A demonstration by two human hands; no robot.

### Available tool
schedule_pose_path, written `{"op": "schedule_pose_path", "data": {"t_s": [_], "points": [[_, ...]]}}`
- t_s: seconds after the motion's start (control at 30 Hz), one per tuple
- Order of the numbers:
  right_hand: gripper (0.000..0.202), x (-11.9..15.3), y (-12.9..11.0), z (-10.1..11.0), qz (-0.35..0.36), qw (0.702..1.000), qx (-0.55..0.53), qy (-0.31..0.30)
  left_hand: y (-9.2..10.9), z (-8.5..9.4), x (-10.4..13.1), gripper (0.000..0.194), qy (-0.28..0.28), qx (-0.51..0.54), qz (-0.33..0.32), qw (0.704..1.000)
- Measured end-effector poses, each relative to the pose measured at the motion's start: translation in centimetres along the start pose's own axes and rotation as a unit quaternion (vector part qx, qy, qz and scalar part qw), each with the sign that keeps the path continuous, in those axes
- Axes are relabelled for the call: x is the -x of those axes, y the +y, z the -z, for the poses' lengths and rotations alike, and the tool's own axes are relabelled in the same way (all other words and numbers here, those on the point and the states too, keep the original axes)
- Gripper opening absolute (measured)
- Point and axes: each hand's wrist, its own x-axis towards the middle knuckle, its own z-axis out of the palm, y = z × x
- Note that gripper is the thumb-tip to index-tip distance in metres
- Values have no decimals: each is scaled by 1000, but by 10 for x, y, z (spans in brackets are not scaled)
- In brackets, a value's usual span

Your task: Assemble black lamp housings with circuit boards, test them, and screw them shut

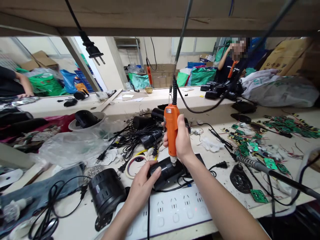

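Note:
My right hand [183, 140] is wrapped round an orange electric screwdriver [171, 128], which hangs from a coiled cord and points straight down. Its tip meets the top of a black cylindrical housing [162, 171] lying on its side. My left hand [143, 180] grips the left end of that housing, thumb on top and fingers behind. A white power strip [172, 213] lies just in front of it. Left of my left hand stands another black slotted housing [107, 190]. A roll of tape [130, 166] rests behind my left hand.
Black cords and more cylinders [150, 136] crowd behind my hands. Green circuit boards [270, 163] are scattered at right, near a soldering iron [282, 178]. A plug [92, 50] dangles at upper left. A person [235, 63] sits across the bench; another person's arm [23, 83] shows at far left.

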Motion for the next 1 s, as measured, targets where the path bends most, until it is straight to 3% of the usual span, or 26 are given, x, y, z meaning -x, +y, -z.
{"op": "schedule_pose_path", "data": {"t_s": [0.6, 0.83, 1.0], "points": [[82, 3, -1, 2, -17, 1000, -18, -16, -1, 1, 1, 40, -11, -22, -17, 1000], [76, 48, 0, 9, 71, 997, -28, -9, 9, -7, 10, 47, -6, -144, -85, 986], [71, 81, 0, 20, 121, 988, -97, 6, 11, -20, 12, 53, 27, -135, -71, 988]]}}
